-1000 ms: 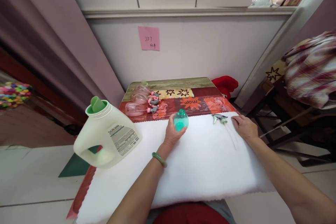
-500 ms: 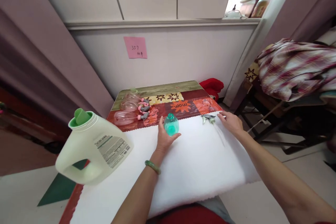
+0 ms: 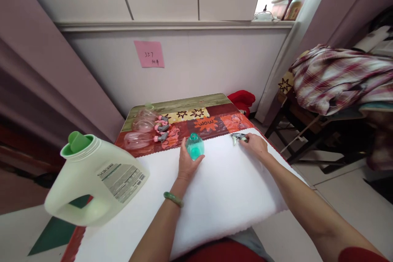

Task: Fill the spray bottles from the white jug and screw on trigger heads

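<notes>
My left hand (image 3: 186,162) is wrapped round a small teal bottle (image 3: 194,147) with no cap, standing upright on the white pad (image 3: 221,196). A green bangle circles that wrist. My right hand (image 3: 255,146) lies on the pad at the far right, its fingers closing over a grey-and-green spray nozzle (image 3: 238,136) whose thin tube is hidden under the hand.
A big pale-green detergent jug (image 3: 95,180) with a green cap stands at the near left. Clear spray bottles with pink-grey heads (image 3: 147,129) lie on the patterned table (image 3: 196,118) at the back left. A chair piled with plaid cloth (image 3: 334,77) stands to the right.
My right hand has slid left across the pad onto the spray nozzle. My left hand stays on the teal bottle. The view has swung to the right.
</notes>
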Demonstrator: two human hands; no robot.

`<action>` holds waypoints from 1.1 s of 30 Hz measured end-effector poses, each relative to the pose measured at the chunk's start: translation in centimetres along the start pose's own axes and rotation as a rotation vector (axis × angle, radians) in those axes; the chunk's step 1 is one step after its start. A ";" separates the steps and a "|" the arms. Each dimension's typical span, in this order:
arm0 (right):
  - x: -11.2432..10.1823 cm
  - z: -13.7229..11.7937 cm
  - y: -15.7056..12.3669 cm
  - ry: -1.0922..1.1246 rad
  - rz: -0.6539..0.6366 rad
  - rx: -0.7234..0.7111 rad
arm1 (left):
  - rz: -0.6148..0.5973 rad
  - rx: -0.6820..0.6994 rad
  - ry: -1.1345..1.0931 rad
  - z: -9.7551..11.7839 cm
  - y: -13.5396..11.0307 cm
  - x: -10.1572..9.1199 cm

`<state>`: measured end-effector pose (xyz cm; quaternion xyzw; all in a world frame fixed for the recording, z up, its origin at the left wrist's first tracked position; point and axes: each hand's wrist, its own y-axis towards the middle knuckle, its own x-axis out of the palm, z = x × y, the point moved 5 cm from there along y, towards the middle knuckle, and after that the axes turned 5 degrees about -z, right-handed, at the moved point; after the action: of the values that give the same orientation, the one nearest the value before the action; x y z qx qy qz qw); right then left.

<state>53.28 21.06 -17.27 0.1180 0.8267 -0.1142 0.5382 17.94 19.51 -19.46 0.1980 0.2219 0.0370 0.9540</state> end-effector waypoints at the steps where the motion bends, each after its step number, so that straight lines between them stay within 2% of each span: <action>1: -0.2 0.3 0.1 0.029 -0.002 -0.010 | -0.002 -0.005 -0.004 0.0 0.0 0.0; 7: -1.7 4.7 0.7 0.281 0.060 0.032 | 0.007 -0.014 -0.051 0.2 0.1 0.0; 12: -1.0 8.3 0.1 0.508 0.150 0.064 | 0.027 -0.026 -0.170 0.3 -0.2 -0.1; 17: -0.4 9.2 -0.8 0.670 0.215 0.011 | 0.122 -0.097 -0.309 -0.2 -0.1 -0.8; 20: -1.1 9.4 -0.8 0.807 0.206 0.001 | 0.171 -0.142 -0.331 0.0 0.2 -2.5; 22: -2.1 9.3 -1.1 0.903 0.213 -0.009 | 0.163 -0.146 -0.304 0.8 -0.2 -4.2; 25: -3.7 7.5 -2.7 0.983 0.243 -0.069 | 0.107 -0.142 -0.181 2.2 -2.5 -6.9; 28: -3.8 3.0 -5.7 0.865 0.187 -0.171 | 0.035 -0.143 0.014 3.0 -5.9 -8.6; 31: -1.5 -3.0 -8.6 0.745 0.025 -0.254 | -0.038 -0.147 0.190 2.6 -8.6 -8.2; 33: 0.5 -7.0 -9.8 0.729 -0.009 -0.310 | -0.064 -0.157 0.279 2.0 -9.6 -7.3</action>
<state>43.95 14.06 -14.35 0.0645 0.9715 0.0590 0.2202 12.05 8.84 -18.58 0.1086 0.3550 0.0512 0.9271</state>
